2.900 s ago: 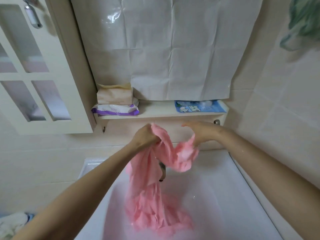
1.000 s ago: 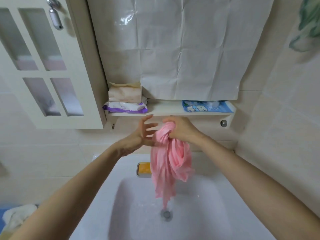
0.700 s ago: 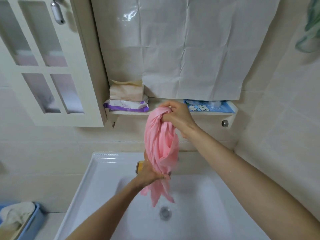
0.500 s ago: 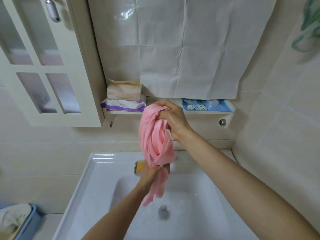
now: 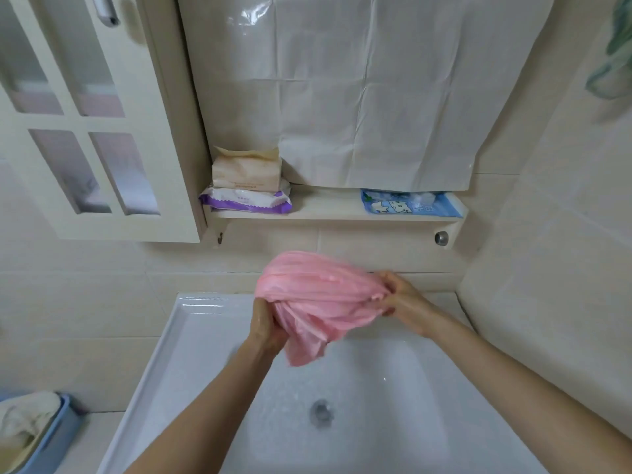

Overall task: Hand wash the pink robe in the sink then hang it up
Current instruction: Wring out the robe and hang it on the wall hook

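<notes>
1. Left hand [image 5: 266, 328]: the forearm is rising from the bottom edge toward mid-frame. The fingers are curling round the lower left end of the pink robe [image 5: 318, 295] and gripping it from beneath. The fingertips are lying hidden behind the cloth.
2. Pink robe: it is bunched into a twisted roll and hanging between the two hands at the centre of the frame, over the back part of the sink [image 5: 191, 313]. A loose end is drooping toward the basin without touching it.
3. Right hand [image 5: 400, 295]: the forearm is coming in from the lower right corner. The bent fingers and thumb are pinching the gathered right end of the roll.
4. Blue tub [image 5: 58, 436], lower left corner: the frame edge is cropping it. It is holding pale cloth too blurred to identify.
5. Cabinet door [image 5: 85, 124], upper left: the top and left edges are cutting it off. The frosted panes are obscuring whatever is behind them.
6. Drain [image 5: 321, 410], lower middle: it is showing blurred in the sink floor.
7. Shelf [image 5: 328, 208], upper middle: it is carrying stacked tissue packs [image 5: 246, 184] at its left end and a blue packet [image 5: 410, 201] at its right. The print is too small to read.
8. Green cloth [image 5: 612, 53], upper right: the frame edge is cutting it off.
</notes>
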Tool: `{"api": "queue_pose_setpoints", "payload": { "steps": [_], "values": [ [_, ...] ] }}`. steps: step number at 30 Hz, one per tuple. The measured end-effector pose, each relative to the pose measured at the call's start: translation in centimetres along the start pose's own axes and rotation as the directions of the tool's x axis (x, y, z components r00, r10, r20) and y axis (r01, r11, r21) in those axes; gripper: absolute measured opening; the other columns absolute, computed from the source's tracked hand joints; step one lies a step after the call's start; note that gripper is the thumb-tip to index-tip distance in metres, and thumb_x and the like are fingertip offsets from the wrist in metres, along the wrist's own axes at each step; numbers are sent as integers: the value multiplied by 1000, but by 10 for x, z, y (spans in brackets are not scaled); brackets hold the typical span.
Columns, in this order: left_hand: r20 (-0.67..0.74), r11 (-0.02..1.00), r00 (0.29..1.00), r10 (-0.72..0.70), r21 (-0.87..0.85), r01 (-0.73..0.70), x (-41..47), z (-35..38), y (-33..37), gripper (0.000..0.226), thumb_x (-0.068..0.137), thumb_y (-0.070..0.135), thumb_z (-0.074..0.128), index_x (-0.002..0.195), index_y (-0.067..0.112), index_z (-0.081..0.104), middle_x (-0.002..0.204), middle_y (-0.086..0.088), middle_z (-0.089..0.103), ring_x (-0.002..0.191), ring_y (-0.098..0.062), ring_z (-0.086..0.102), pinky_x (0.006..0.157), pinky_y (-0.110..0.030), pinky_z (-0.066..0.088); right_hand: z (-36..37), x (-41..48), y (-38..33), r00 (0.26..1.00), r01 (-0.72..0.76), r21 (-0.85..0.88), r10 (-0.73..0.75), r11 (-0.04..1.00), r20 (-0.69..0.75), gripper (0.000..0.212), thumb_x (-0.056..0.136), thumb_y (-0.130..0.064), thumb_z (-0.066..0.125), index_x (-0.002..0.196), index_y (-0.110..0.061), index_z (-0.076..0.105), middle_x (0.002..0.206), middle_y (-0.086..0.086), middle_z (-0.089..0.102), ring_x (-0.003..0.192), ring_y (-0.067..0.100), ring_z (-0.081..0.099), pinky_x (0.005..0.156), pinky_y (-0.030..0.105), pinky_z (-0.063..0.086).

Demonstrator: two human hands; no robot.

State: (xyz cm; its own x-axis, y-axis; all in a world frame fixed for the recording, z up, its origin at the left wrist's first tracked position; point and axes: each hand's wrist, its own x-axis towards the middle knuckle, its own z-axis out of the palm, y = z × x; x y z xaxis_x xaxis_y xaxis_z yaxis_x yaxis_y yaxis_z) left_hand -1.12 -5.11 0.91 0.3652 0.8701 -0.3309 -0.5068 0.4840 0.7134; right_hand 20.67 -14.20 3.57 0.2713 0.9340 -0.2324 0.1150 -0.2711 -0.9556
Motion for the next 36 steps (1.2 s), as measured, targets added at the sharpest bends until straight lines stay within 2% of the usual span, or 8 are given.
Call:
{"api": "queue_pose_setpoints", "payload": {
  "steps": [2, 5, 10, 14, 19, 25, 30, 36],
  "values": [
    [-28, 985, 999, 27, 170, -22, -1, 8, -4, 39, 98, 32, 32, 102, 4, 59, 97, -13, 62, 94, -22, 60, 77, -28, 52, 3, -5, 19, 989, -33, -306, 75, 951, 127, 79, 64, -4, 82, 129, -19, 40, 123, 1, 52, 104, 13, 54, 81, 27, 54],
    [-93, 925, 996, 9, 379, 27, 5, 20, -11, 49, 70, 44, 50, 102, 8, 58, 104, -22, 64, 90, -23, 66, 78, -32, 56, 24, -3, 16, 956, 63, -575, 115, 816, 269, 132, 51, -32, 91, 149, -17, 5, 148, -5, 21, 137, 13, 26, 113, 36, 31],
    [123, 741, 990, 76, 657, -138, -3, 52, 8, 34, 73, 13, 43, 106, 11, 39, 99, -19, 55, 77, -27, 56, 66, -37, 51, 59, 3, -10, 989, 123, -296, -143, 947, -48, 155, 32, -57, 85, 147, -34, -16, 158, -1, -1, 144, 19, 10, 116, 45, 21],
    [316, 586, 947, 53, 758, -286, 6, 56, 20, 43, 83, -9, 42, 117, 16, 31, 104, -16, 55, 78, -28, 62, 53, -33, 53, 59, 11, -23, 969, 242, -160, -248, 957, -14, 128, 50, -27, 93, 148, -37, 11, 143, -2, 32, 131, 15, 37, 105, 33, 40],
    [489, 485, 861, -138, 792, -372, 8, 48, 46, 71, 65, 16, 69, 130, 16, 41, 120, -6, 57, 104, -18, 60, 84, -30, 54, 50, 13, -33, 969, 241, -77, -245, 967, -36, 63, 58, -4, 89, 110, -16, 56, 102, -3, 64, 93, 14, 62, 80, 22, 52],
    [508, 524, 741, -439, 815, -248, 4, 23, 53, 101, 55, 32, 80, 140, 26, 26, 135, 0, 47, 121, -17, 51, 100, -35, 46, 54, 12, -37, 962, 267, 84, -260, 960, -79, 49, 64, 11, 78, 99, -17, 60, 95, 1, 66, 90, 18, 62, 78, 24, 52],
    [490, 709, 867, -87, 642, -292, 5, 33, 4, 104, 51, 29, 88, 137, 20, 31, 134, -10, 48, 122, -24, 51, 103, -47, 43, 76, 17, -43, 932, 283, 335, -175, 899, -318, 41, 61, -3, 67, 96, -20, 58, 93, 1, 64, 89, 22, 62, 77, 27, 51],
    [426, 821, 892, -152, 557, -125, -7, 39, -7, 78, 53, 21, 85, 122, 7, 52, 111, -16, 67, 103, -30, 65, 92, -43, 52, 109, 11, -59, 872, 452, 429, -286, 782, -398, 26, 87, -12, 55, 112, -18, 48, 97, -3, 59, 90, 13, 60, 89, 32, 46]
  ]
}}
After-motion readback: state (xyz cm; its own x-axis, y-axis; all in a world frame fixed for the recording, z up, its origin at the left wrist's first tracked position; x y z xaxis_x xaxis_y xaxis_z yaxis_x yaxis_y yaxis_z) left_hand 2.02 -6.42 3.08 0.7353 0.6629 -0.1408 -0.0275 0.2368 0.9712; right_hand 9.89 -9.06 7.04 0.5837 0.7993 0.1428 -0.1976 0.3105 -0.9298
